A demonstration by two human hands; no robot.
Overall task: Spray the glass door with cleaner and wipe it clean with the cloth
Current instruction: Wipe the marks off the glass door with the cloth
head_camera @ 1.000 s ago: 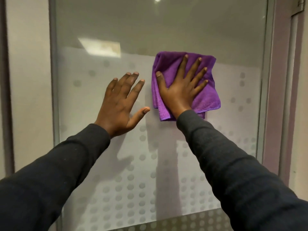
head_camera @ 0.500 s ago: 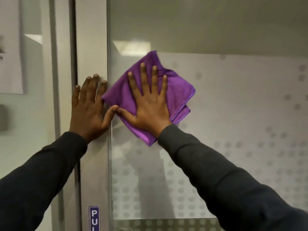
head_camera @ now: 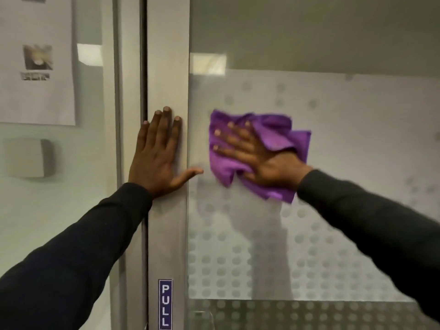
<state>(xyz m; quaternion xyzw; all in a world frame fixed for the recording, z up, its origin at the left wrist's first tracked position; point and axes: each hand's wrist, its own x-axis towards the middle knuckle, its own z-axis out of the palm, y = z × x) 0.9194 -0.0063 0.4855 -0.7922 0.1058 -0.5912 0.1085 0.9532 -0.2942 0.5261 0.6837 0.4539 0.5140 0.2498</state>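
The glass door (head_camera: 333, 139) fills the right side, frosted with a pattern of grey dots. A crumpled purple cloth (head_camera: 281, 136) lies against the glass near its left edge. My right hand (head_camera: 257, 156) presses the cloth flat onto the glass, fingers spread and pointing up-left. My left hand (head_camera: 157, 153) rests flat on the grey metal door frame (head_camera: 166, 67), fingers straight and pointing up, thumb out toward the glass. No spray bottle is in view.
A blue "PULL" sticker (head_camera: 165, 303) sits low on the frame. Left of the frame is a glass side panel with a taped paper notice (head_camera: 35, 60) and a grey box (head_camera: 28, 158) behind it.
The cloth and my right hand have slid right and down, away from the frame, and the hand has turned so its fingers point up-left. My left hand stays flat on the frame.
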